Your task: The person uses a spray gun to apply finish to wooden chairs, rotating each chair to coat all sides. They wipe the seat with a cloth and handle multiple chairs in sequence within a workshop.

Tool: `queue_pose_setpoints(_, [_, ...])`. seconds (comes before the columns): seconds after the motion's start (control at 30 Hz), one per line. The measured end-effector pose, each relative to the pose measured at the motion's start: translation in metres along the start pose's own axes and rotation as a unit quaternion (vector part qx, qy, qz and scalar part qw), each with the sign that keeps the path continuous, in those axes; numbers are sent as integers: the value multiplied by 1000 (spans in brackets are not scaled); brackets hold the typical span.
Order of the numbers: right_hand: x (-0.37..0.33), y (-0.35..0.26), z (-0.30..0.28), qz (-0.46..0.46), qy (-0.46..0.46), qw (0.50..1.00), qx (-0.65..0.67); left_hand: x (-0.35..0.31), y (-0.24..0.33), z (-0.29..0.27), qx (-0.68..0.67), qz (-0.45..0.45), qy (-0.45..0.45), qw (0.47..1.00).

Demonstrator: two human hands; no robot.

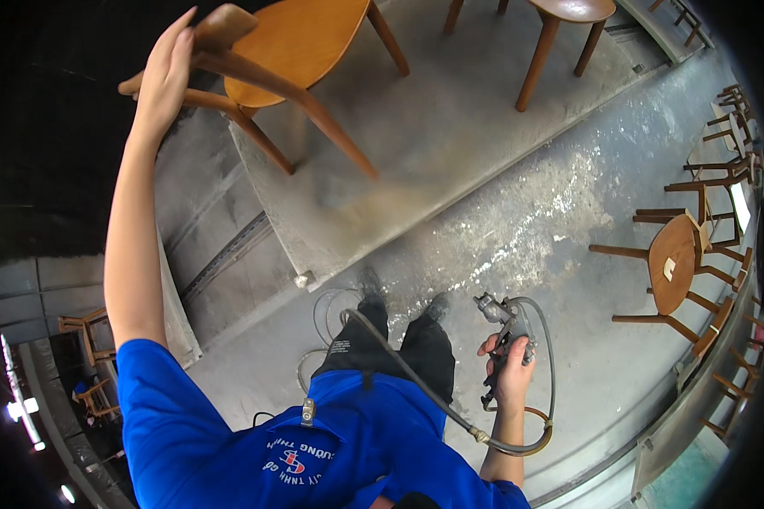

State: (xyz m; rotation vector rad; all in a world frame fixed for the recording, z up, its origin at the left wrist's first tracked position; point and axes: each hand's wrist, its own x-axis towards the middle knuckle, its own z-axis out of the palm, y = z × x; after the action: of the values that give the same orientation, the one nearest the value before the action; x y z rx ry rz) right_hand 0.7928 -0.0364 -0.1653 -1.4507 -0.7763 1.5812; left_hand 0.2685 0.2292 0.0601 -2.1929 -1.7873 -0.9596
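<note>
My left hand (165, 81) reaches far up to the top left and lies across the curved backrest of a brown wooden chair (301, 47), gripping it. Long fingers run along the backrest, which is partly hidden behind the palm. This chair has a rounded, orange-brown seat and stands on a grey platform (314, 229). At lower right, well apart from the chair, my right hand (511, 369) is closed around a metal spray gun (509, 327). A grey hose (399, 360) loops from the gun's side across my front.
Another wooden chair (573, 10) stands farther back on the platform. To the right, a brown chair (672, 263) with a small pale piece on it is beside several more chairs (726, 136). The grey floor (560, 212) has white spatters. Chair frames (93, 327) are at far left.
</note>
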Motion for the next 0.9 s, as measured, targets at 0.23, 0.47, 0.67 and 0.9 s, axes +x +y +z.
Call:
queue_pose_setpoints(0.23, [-30, -82, 5, -55, -68, 987, 132, -111, -38, -149, -9, -198, 215, 956])
queue_pose_setpoints(0.47, [-50, -178, 8, -230, -128, 954, 147, -236, -61, -227, -52, -385, 317, 865])
queue_pose_setpoints(0.67, [-59, -232, 23, -281, -115, 952, 26, -257, -92, -218, -140, -413, 354, 827])
queue_pose_setpoints(0.9, [-71, -241, 53, -325, -126, 936, -39, -235, -141, -171, -245, -416, 354, 801])
